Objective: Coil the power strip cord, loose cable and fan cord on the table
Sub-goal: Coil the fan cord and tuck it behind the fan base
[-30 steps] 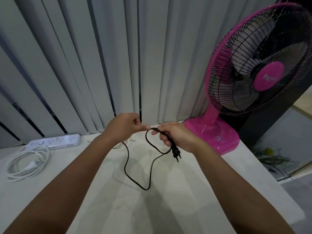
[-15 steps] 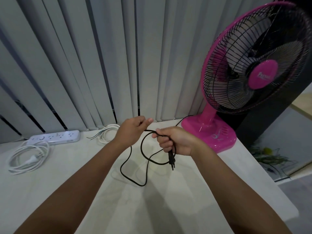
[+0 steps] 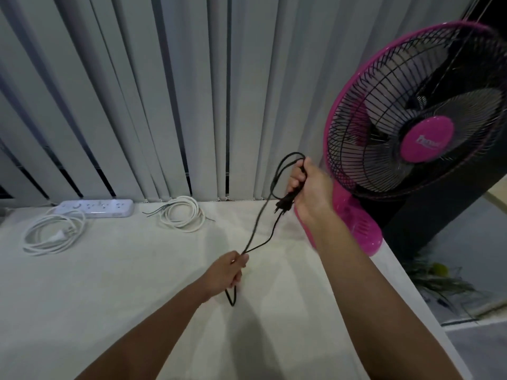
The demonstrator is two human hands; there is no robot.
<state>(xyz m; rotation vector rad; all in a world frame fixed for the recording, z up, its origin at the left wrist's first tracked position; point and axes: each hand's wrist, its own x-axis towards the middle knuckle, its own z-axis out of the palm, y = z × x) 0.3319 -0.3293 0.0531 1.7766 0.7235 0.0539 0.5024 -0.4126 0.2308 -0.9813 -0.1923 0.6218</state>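
Observation:
The black fan cord [image 3: 260,219] stretches in long loops between my two hands above the table. My right hand [image 3: 308,187] is raised in front of the pink fan [image 3: 419,133] and grips the loops' upper end, with the black plug [image 3: 284,205] hanging below the fingers. My left hand [image 3: 229,272] is lower, close to the table, shut on the loops' lower end; a short bend of cord sticks out beneath it. The white power strip [image 3: 94,208] lies at the back left with its white cord [image 3: 52,234] coiled beside it. A coiled white loose cable [image 3: 182,213] lies to its right.
The white table [image 3: 123,283] runs along grey vertical blinds [image 3: 164,91] at the back. Its right edge falls away past the fan's base, with a dark panel and some greenery on the floor below.
My hands have pulled apart: the right rose up toward the fan, the left dropped toward the table. The slack loop of black cord is now drawn out long between them.

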